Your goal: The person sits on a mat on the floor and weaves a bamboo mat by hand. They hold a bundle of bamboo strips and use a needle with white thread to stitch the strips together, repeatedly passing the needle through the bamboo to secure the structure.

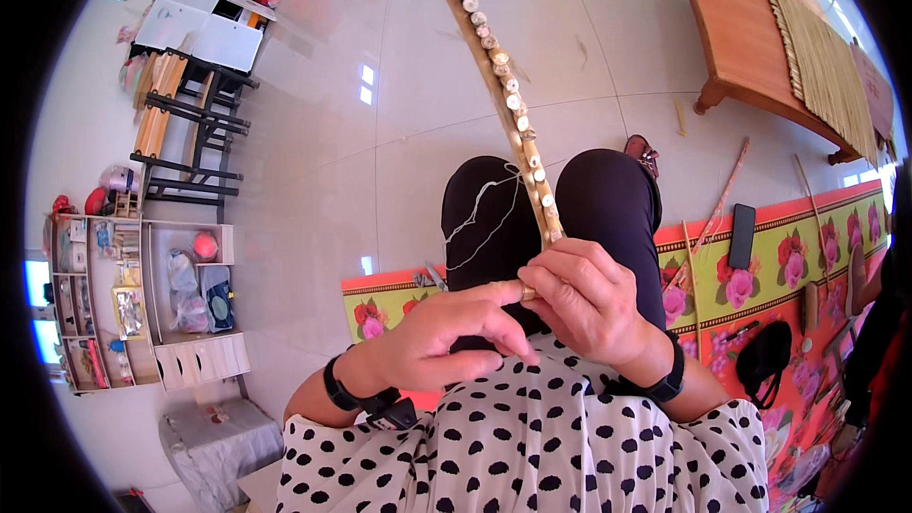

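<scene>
A long row of short bamboo tubes [497,66] bound side by side rises from my hands toward the top of the view. My right hand [589,299] grips its near end with the fingers curled around it. My left hand [442,337] sits just left of it, its forefinger stretched out and touching the end of the row. A thin white string [484,204] trails from the bamboo down over my dark trouser knees [608,199].
I sit on a red and green flowered mat [760,271] with a black phone [741,236], a black pouch [760,356] and thin bamboo sticks [717,209]. A wooden bench [731,28] bearing a bamboo slat mat stands at the upper right. Shelves [142,304] and a black rack [190,123] stand at left on the tiled floor.
</scene>
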A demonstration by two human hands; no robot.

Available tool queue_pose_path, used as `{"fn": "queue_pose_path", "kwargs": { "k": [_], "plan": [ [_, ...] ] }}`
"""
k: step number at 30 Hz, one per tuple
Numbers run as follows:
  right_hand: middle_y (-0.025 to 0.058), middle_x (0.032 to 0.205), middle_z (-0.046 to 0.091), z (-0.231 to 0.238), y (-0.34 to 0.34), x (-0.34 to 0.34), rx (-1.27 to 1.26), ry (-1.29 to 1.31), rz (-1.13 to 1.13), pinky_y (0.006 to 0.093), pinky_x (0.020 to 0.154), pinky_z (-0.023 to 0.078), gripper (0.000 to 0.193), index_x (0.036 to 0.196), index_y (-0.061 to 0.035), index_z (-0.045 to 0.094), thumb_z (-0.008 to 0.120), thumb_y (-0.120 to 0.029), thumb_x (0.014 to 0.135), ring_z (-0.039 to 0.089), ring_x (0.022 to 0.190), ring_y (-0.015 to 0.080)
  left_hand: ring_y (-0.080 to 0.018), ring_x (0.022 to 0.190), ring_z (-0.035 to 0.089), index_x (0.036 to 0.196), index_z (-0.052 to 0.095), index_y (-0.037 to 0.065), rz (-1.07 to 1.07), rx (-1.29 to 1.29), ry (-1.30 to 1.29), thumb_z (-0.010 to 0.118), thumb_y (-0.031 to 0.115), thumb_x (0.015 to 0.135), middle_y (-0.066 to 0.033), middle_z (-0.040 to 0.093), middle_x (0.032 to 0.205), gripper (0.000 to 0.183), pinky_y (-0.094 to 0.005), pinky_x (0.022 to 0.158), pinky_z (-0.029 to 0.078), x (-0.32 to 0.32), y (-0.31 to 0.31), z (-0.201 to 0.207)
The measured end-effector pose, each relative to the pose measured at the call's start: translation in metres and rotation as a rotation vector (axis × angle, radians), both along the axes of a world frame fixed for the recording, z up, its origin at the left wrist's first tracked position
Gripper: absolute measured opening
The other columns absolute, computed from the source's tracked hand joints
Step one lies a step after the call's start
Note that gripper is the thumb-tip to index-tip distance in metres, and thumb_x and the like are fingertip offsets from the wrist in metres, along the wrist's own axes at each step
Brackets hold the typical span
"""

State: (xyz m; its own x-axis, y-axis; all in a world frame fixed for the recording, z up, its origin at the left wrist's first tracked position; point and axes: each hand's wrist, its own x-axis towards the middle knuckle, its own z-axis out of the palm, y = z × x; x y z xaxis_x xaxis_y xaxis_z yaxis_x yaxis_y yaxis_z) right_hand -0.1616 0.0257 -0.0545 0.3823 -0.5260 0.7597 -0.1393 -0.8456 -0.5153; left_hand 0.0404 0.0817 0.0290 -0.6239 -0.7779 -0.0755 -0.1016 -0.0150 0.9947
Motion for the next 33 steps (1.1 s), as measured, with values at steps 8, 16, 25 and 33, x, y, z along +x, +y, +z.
{"fn": "queue_pose_path", "kwargs": {
  "k": [8, 16, 25, 33],
  "plan": [
    [0.0066, 0.097, 0.063, 0.002, -0.007, -0.001, 0.124, -0.076, 0.056, 0.0336, 0.069, 0.056, 0.048, 0.106, -0.0033, 0.067, 0.083, -0.015, 0.062, 0.063, 0.088, 0.0258, -0.0345, 0.107, 0.067, 0.113, 0.042, 0.007, 0.166, 0.480, 0.458, 0.054, 0.019, 0.098, -0.0299, 0.033, 0.148, 0.022, -0.0352, 0.088, 0.052, 0.008, 0.005, -0.003],
    [0.0061, 0.094, 0.064, 0.005, -0.005, -0.002, 0.010, -0.015, -0.008, 0.0332, 0.071, 0.056, 0.040, 0.100, -0.0026, 0.069, 0.082, -0.015, 0.064, 0.062, 0.090, 0.0252, -0.0342, 0.110, 0.065, 0.114, 0.041, 0.008, 0.162, 0.597, 0.499, 0.054, 0.014, 0.096, -0.0283, 0.035, 0.147, 0.022, -0.0360, 0.091, 0.051, 0.003, 0.007, 0.000],
    [0.0075, 0.095, 0.064, 0.003, -0.006, -0.002, 0.046, -0.035, 0.067, 0.0344, 0.074, 0.056, 0.034, 0.097, -0.0004, 0.070, 0.079, -0.012, 0.067, 0.063, 0.093, 0.0269, -0.0302, 0.112, 0.064, 0.115, 0.048, 0.000, 0.109, 0.382, 0.246, 0.050, -0.007, 0.092, -0.0141, 0.046, 0.126, 0.025, -0.0382, 0.092, 0.053, -0.001, 0.007, -0.002],
    [0.0131, 0.100, 0.064, 0.008, -0.016, -0.016, 0.131, -0.146, -0.117, 0.0397, 0.080, 0.051, 0.031, 0.106, 0.0001, 0.067, 0.071, -0.005, 0.076, 0.061, 0.090, 0.0336, -0.0201, 0.088, 0.068, 0.106, 0.056, 0.000, 0.464, -0.090, -0.142, 0.058, -0.002, 0.092, -0.0134, 0.062, 0.106, 0.014, -0.0291, 0.075, 0.054, 0.007, -0.013, 0.000]
  ]
}}
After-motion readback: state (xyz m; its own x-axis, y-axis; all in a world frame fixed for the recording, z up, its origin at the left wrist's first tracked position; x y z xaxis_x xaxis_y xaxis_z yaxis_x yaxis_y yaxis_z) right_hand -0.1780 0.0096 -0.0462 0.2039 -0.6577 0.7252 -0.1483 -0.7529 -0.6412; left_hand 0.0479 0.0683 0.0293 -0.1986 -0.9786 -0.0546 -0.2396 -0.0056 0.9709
